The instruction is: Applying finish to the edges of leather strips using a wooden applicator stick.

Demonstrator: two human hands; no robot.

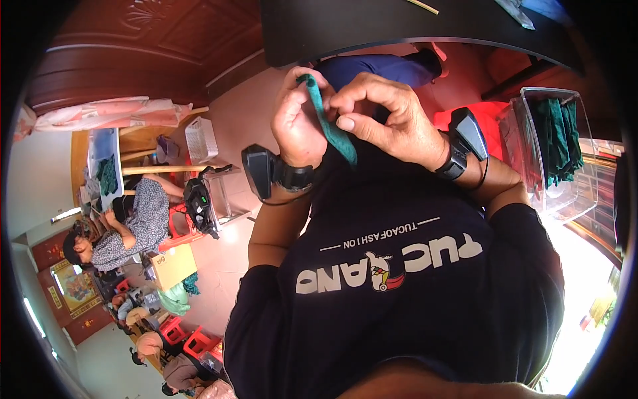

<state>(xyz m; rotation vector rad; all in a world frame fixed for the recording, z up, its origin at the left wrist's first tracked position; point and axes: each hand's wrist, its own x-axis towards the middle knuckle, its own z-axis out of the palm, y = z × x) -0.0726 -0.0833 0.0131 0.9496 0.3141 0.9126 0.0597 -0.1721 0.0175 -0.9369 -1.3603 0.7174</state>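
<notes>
A narrow dark green cloth strip (328, 124) slants across my left palm, its lower end hanging free in front of my dark shirt. My left hand (296, 120) is curled around the strip, with the upper end poking out by the fingertips. Close beside it, the thumb and forefinger of my right hand (389, 116) come together in a pinch near the strip's middle edge. Whatever is between those fingertips is too small to make out. Each wrist wears a black strapped device.
A black table (399, 23) stands ahead, bearing a thin yellowish stick (423, 6). On the right, a clear plastic bin (575, 209) has green cloth pieces (559, 139) over its side. At left, a person (136, 219) sits near a cardboard box (174, 266); several people and red stools (199, 340) lie beyond.
</notes>
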